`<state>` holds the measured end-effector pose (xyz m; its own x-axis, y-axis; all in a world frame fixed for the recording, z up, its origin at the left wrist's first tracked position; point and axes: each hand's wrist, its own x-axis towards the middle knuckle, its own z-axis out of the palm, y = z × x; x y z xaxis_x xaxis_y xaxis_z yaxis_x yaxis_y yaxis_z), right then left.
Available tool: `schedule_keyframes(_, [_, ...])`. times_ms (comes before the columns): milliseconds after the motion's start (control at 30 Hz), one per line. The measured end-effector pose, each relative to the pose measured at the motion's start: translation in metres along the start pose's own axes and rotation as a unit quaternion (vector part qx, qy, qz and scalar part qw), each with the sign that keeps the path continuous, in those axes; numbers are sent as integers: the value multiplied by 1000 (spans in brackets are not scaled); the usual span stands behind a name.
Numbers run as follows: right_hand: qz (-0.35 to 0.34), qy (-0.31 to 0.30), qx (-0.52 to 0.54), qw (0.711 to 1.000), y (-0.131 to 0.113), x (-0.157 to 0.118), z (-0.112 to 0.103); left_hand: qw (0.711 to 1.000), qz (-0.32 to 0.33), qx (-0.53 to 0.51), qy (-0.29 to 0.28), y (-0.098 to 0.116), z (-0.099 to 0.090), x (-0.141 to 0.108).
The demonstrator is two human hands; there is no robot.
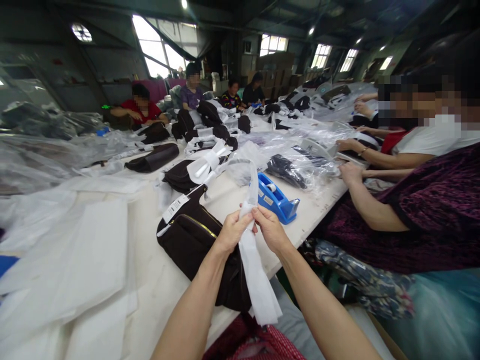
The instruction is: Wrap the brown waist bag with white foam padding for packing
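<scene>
Both of my hands meet over the table's front edge on a long strip of white wrapping paper (258, 280). My left hand (233, 231) pinches it from one side, and my right hand (269, 227) pinches it at the same height. The strip's lower end hangs down; its upper part runs up toward the middle of the table, and what it covers is hidden. Under my left forearm lies a black bag (191, 232) with a yellow zipper and a white tag (175, 208). A blue tape dispenser (277, 200) stands just beyond my right hand.
Stacked white paper sheets (93, 255) cover the table's left side. Several dark bags (153, 157) and white wraps lie further back. Clear plastic packaging (303, 162) is at the right, near co-workers' hands (351, 172). More people sit across the table (326, 200).
</scene>
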<state>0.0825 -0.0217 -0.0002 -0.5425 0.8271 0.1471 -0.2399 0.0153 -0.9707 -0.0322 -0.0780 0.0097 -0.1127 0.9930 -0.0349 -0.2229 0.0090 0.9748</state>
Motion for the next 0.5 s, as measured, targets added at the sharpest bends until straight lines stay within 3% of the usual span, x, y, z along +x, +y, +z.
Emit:
schedule_keyframes(100, [-11, 46, -39, 998, 0, 3, 5, 999, 2, -37, 4, -2, 1, 2])
schedule_keyframes(233, [-90, 109, -125, 982, -5, 10, 8, 993, 10, -113, 19, -3, 3, 2])
schedule_keyframes(500, [-116, 137, -182, 967, -3, 15, 1, 991, -4, -123, 50, -4, 12, -2])
